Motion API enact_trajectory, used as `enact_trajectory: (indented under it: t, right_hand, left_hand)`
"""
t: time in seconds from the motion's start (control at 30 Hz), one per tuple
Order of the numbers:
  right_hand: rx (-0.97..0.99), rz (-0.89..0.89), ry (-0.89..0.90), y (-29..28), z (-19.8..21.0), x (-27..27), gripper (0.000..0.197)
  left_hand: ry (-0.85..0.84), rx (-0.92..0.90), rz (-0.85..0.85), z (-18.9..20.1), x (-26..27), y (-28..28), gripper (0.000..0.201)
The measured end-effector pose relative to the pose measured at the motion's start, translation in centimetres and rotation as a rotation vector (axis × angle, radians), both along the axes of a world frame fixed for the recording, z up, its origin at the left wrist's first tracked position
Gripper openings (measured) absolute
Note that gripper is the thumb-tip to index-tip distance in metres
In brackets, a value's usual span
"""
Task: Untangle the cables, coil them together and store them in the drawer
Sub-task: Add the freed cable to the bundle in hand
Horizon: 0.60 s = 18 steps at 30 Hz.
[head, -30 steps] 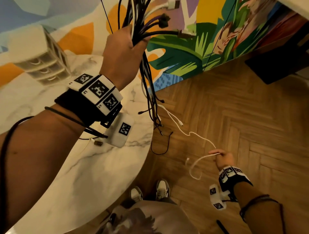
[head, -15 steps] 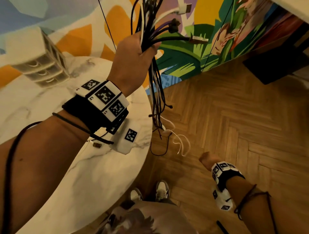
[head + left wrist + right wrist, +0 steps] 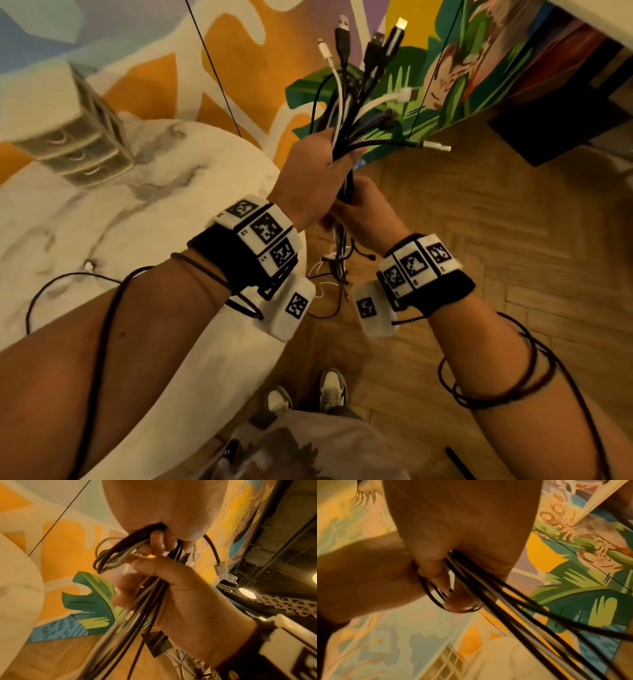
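Note:
A bundle of black and white cables [image 3: 346, 137] stands upright in the air over the table's right edge, its plug ends fanning out above. My left hand [image 3: 337, 161] grips the bundle from the left. Directly beneath it my right hand [image 3: 347, 205] wraps round the same cables. The loose tails [image 3: 337, 270] hang between my wrists toward the floor. In the left wrist view the right hand [image 3: 171, 588] closes round the cables [image 3: 137, 608] below my left fingers [image 3: 157, 543]. A small white drawer unit [image 3: 78, 137] stands at the table's far left.
The round white marble table [image 3: 102, 222] lies to the left, with a thin black wire [image 3: 51, 284] trailing on it. Herringbone wood floor [image 3: 479, 240] spreads to the right. A painted mural wall [image 3: 411, 85] rises behind, and a dark box [image 3: 555, 126] sits on the floor at right.
My right hand let go of the white cable down by the floor and rose to grip the bundle just under my left hand. The white cable's tail now hangs loose.

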State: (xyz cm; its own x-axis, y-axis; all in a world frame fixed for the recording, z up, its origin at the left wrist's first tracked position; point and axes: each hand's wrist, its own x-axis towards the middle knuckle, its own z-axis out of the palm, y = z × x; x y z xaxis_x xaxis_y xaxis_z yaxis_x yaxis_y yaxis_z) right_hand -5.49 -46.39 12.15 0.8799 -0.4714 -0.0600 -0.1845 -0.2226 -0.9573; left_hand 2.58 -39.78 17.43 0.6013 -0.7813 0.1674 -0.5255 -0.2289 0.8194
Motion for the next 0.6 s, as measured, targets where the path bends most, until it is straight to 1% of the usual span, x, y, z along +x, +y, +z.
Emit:
enact_trajectory:
  t: [0.03,0.07,0.13,0.23,0.27,0.33,0.37,0.43,0.47,0.53,0.6]
  right_hand:
    - [-0.023,-0.062,-0.002,0.0,-0.3,0.1,0.026]
    - [-0.024,-0.149,-0.001,-0.2,-0.7,0.1,0.033]
    - [-0.026,-0.33,-0.002,-1.3,-1.9,-0.8,0.036]
    - [-0.053,-0.495,0.086,-3.1,-5.2,-2.8,0.044]
    - [-0.047,-0.528,0.129,-3.6,-6.6,-3.6,0.046]
    - [-0.023,-0.586,0.237,-4.0,-9.3,-5.0,0.047]
    - [-0.022,-0.598,0.306,-4.2,-10.8,-5.7,0.046]
    - [-0.061,-0.566,0.494,-4.6,-13.5,-7.3,0.039]
    - [-0.092,-0.533,0.605,-4.8,-14.9,-8.1,0.036]
    - [-0.122,-0.449,0.796,-5.4,-17.2,-9.4,0.039]
    - [-0.108,-0.345,0.946,-5.7,-18.4,-10.2,0.036]
  left_hand:
    - [-0.021,0.015,-0.01,0.2,0.1,0.1,0.017]
    - [-0.049,0.031,-0.01,0.4,0.3,0.2,0.02]
    - [-0.11,0.071,0.017,1.0,1.4,0.8,0.026]
    - [-0.228,0.109,0.117,2.6,3.2,1.7,0.044]
    - [-0.245,0.088,0.153,3.2,3.7,1.8,0.048]
    - [-0.189,0.029,0.218,4.3,4.6,2.0,0.05]
    - [-0.149,0.001,0.251,4.8,5.0,2.1,0.048]
    - [-0.085,-0.041,0.297,5.5,5.3,2.0,0.043]
    - [-0.049,-0.053,0.315,5.6,5.1,2.0,0.041]
    - [0.037,-0.1,0.333,5.5,4.4,1.6,0.042]
    - [0.194,-0.188,0.297,4.8,3.0,1.2,0.043]
